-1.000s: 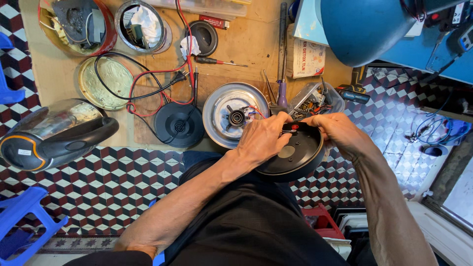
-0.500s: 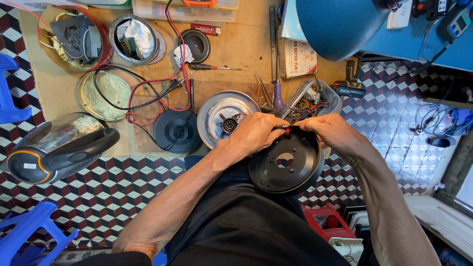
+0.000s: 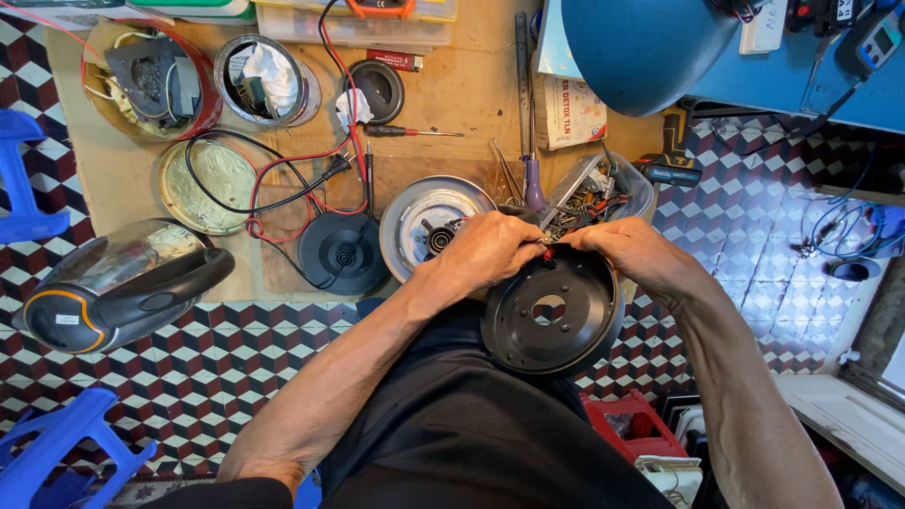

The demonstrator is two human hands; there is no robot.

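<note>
Checkered floor tiles in dark red, black and white surround a low wooden worktop (image 3: 471, 94) covered with parts. Positioned at the worktop's near edge, over the person's lap, a black round base plate (image 3: 556, 316) with a central hole lies tilted toward the camera. The left hand (image 3: 485, 250) and right hand (image 3: 627, 250) meet at its upper rim; the fingers of both are closed in a pinch around a small red-tipped part there, which is too small to identify. Just behind the hands sits a clear plastic container (image 3: 603, 188) of wires and small parts. A metal disc (image 3: 429, 221) lies left of the hands, touching a black round power base (image 3: 341, 253). Further left, a glass kettle (image 3: 113, 283) with a black handle lies on its side.
</note>
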